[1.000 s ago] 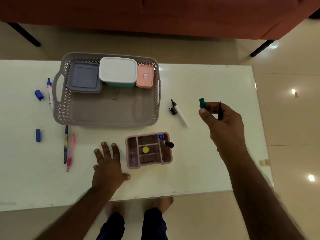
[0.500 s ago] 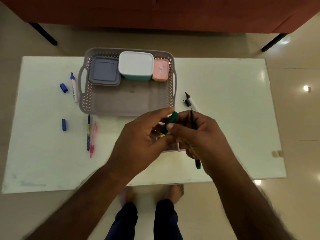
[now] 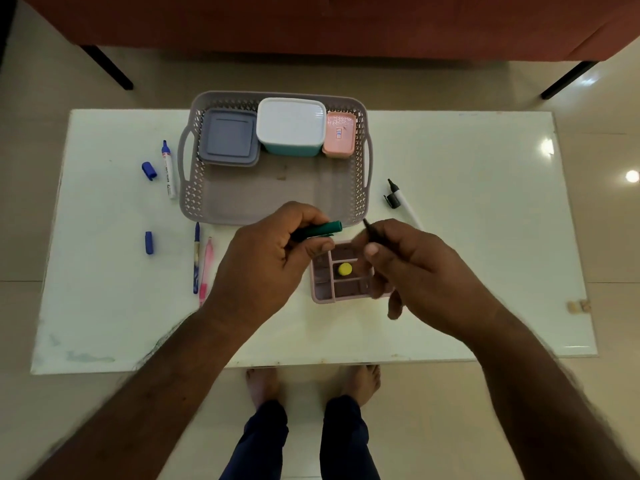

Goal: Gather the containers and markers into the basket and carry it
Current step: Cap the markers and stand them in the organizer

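My left hand (image 3: 263, 265) is shut on a green pen cap (image 3: 320, 229). My right hand (image 3: 426, 275) pinches a thin dark pen (image 3: 371, 233), tip pointing toward the cap, a small gap between them. Both hover over a pink divided tray (image 3: 323, 297) holding a yellow piece (image 3: 345, 269). Behind them the grey lattice basket (image 3: 188, 188) holds a grey container (image 3: 228, 138), a white-lidded teal container (image 3: 291, 126) and a pink container (image 3: 339, 133). An uncapped black marker (image 3: 407, 206) lies right of the basket, with its cap (image 3: 392, 199) beside it.
On the white table (image 3: 485, 271) left of the basket lie an uncapped blue marker (image 3: 168, 171), two blue caps (image 3: 149, 170) (image 3: 149, 242), a blue pen (image 3: 196, 258) and a pink pen (image 3: 206, 268). A red sofa (image 3: 346, 26) stands beyond the table. My feet show below its near edge.
My left hand lifted off the table and met my right hand over the pink tray. It took the green cap; the right hand kept the dark pen.
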